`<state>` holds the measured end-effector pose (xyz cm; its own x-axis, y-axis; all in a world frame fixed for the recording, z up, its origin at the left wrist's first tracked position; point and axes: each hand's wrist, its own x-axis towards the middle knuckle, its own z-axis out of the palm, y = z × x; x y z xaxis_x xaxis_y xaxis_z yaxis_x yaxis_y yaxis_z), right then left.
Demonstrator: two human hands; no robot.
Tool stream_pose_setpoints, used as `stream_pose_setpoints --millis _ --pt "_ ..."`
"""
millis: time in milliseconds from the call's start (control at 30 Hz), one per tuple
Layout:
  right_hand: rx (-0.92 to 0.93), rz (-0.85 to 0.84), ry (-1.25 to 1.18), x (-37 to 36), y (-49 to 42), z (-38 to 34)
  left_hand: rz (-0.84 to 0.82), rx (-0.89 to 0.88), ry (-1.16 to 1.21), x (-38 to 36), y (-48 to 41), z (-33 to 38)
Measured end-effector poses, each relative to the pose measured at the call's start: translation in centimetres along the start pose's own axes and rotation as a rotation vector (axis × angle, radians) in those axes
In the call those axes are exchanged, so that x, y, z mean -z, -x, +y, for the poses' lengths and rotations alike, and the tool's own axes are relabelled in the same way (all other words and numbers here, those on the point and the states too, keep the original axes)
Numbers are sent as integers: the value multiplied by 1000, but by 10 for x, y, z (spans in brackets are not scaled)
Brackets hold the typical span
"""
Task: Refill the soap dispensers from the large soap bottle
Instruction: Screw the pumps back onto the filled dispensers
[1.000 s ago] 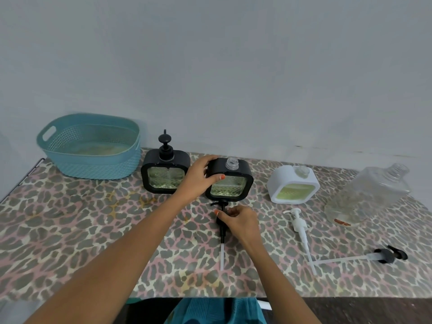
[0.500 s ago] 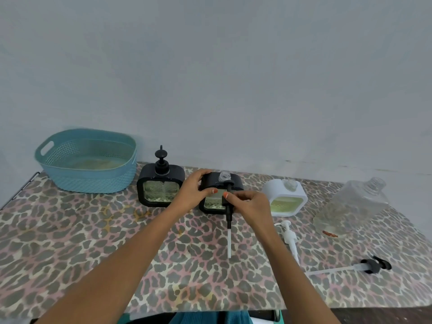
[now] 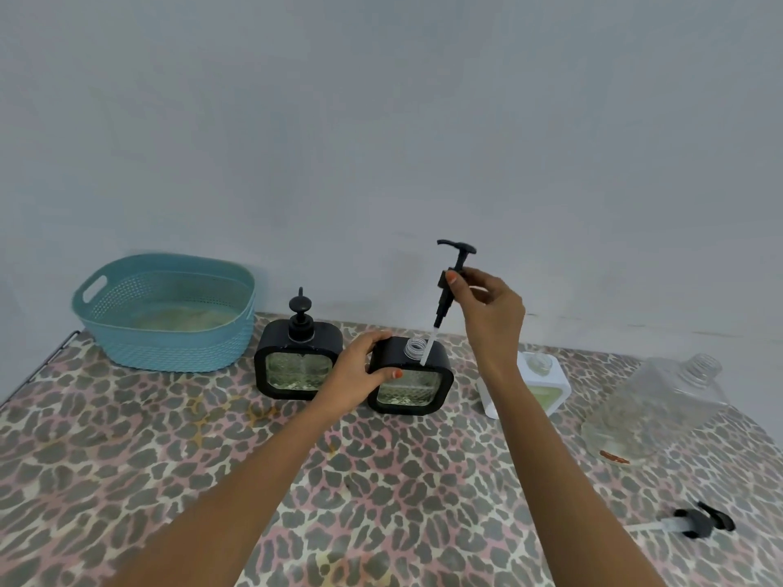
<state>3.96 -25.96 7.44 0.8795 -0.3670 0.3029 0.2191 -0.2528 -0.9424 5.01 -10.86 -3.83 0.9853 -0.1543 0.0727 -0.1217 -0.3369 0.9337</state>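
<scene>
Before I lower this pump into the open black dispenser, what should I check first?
1. The clear threaded neck of the black square glass-windowed dispenser is uncapped: ok.
2. The left hand grips that dispenser, which stands on the table: ok.
3. The right hand pinches the black plastic pump with its white dip tube: ok.
4. The pump is upright: not ok, it leans with its head to the right.
5. The tube tip is inside the neck: cannot tell; it shows at the neck's right rim.
6. The soap level is high enough: cannot tell.
</scene>
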Motion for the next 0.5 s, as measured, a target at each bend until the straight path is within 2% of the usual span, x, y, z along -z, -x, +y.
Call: stream_pose_setpoints --millis 200,500 --pt "87 26 -55 -13 -8 4 8 -27 5 -1 0 -2" --pt "105 -21 -5 -22 6 39 11 -37 6 -1 0 -1"
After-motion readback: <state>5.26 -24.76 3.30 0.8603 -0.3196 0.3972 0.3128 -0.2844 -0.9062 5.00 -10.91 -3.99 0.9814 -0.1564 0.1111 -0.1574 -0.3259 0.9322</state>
